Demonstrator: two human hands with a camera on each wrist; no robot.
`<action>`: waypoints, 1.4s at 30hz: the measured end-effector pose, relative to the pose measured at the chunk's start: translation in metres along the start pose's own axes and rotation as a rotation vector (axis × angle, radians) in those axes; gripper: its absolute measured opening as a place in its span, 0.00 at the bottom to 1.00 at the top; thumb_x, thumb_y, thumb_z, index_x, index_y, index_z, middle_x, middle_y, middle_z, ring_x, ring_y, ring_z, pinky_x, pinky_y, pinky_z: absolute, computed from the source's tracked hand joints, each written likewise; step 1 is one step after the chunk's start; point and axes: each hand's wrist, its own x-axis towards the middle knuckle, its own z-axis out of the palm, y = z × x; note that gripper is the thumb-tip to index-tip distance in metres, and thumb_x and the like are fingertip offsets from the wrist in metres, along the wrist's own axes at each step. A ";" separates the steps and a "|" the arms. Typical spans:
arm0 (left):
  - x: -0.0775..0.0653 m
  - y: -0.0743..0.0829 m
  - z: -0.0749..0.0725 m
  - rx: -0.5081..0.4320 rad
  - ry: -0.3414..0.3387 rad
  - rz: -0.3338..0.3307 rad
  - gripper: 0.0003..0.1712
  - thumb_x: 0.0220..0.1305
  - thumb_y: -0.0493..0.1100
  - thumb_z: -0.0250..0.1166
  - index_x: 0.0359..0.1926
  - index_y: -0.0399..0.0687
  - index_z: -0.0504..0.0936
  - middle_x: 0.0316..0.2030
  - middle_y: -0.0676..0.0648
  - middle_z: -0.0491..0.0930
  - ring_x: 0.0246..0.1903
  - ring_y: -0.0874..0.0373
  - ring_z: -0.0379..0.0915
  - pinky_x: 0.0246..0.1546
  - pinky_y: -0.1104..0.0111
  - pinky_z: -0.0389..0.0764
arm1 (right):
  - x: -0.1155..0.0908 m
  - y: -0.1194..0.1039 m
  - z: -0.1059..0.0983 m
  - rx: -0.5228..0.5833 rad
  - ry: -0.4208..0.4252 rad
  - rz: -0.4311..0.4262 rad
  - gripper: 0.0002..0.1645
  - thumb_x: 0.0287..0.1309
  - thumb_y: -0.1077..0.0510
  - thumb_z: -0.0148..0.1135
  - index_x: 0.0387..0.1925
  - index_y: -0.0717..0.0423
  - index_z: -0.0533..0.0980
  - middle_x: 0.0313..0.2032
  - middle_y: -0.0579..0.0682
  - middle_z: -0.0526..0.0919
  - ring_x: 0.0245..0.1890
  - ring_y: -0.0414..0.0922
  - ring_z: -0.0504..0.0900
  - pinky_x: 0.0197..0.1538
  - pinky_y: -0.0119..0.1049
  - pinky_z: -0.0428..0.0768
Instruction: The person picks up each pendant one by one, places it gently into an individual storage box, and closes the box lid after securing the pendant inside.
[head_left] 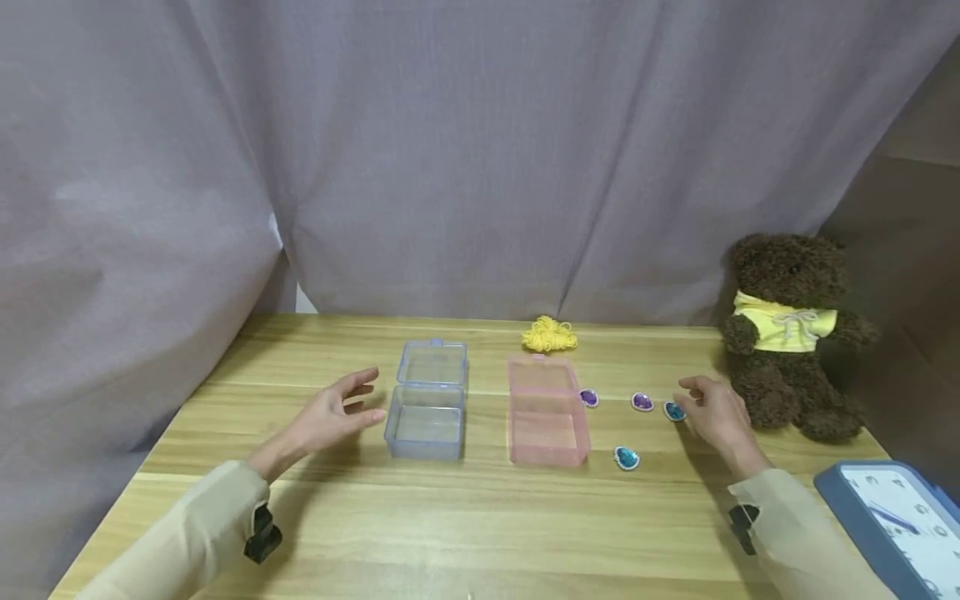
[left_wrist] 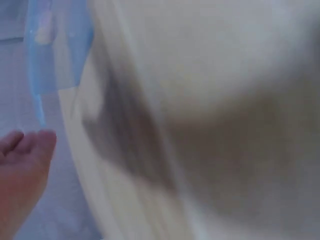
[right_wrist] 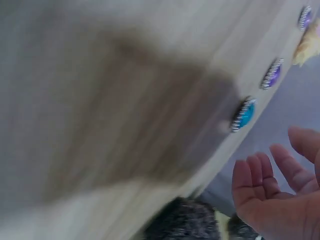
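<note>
My left hand hovers just left of a clear blue box with its lid tipped back. Its fingers are loosely bent and hold nothing. A pink see-through box, also with its lid back, stands to the right. Above the table by a teal gem with a beaded rim is my right hand; the right wrist view has the gem apart from the relaxed fingers. Two purple gems lie left of it, and another teal gem lies nearer me.
Behind the pink box sits a bundle of yellow cord. A brown teddy bear in a yellow top is at the back right. A blue-framed clock-like object lies at the right edge. Grey curtain hangs behind the wooden table.
</note>
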 end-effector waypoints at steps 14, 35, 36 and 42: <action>0.001 -0.016 0.028 -0.177 -0.147 -0.041 0.53 0.49 0.39 0.73 0.69 0.33 0.50 0.64 0.31 0.58 0.64 0.38 0.56 0.68 0.51 0.60 | 0.001 0.016 0.009 -0.086 -0.120 0.072 0.17 0.51 0.58 0.64 0.36 0.69 0.71 0.32 0.66 0.77 0.37 0.62 0.73 0.36 0.53 0.74; 0.003 -0.022 0.030 -0.163 -0.106 0.001 0.52 0.46 0.36 0.74 0.68 0.32 0.52 0.59 0.32 0.64 0.60 0.41 0.62 0.66 0.51 0.64 | 0.005 -0.143 0.029 0.717 -0.163 -0.017 0.22 0.59 0.68 0.58 0.55 0.73 0.69 0.40 0.63 0.78 0.29 0.31 0.80 0.38 0.29 0.85; 0.003 -0.022 0.030 -0.164 -0.104 -0.001 0.52 0.46 0.36 0.74 0.68 0.33 0.52 0.59 0.32 0.64 0.60 0.40 0.62 0.66 0.51 0.64 | 0.004 -0.159 0.036 0.753 -0.203 -0.024 0.22 0.58 0.69 0.58 0.55 0.72 0.69 0.41 0.65 0.78 0.30 0.33 0.80 0.39 0.30 0.85; 0.004 -0.024 0.032 -0.179 -0.119 -0.036 0.51 0.48 0.36 0.73 0.68 0.36 0.52 0.59 0.32 0.64 0.61 0.39 0.61 0.65 0.50 0.65 | 0.002 -0.231 0.087 0.855 -0.398 -0.070 0.18 0.54 0.72 0.61 0.48 0.72 0.71 0.36 0.61 0.81 0.28 0.36 0.80 0.37 0.31 0.85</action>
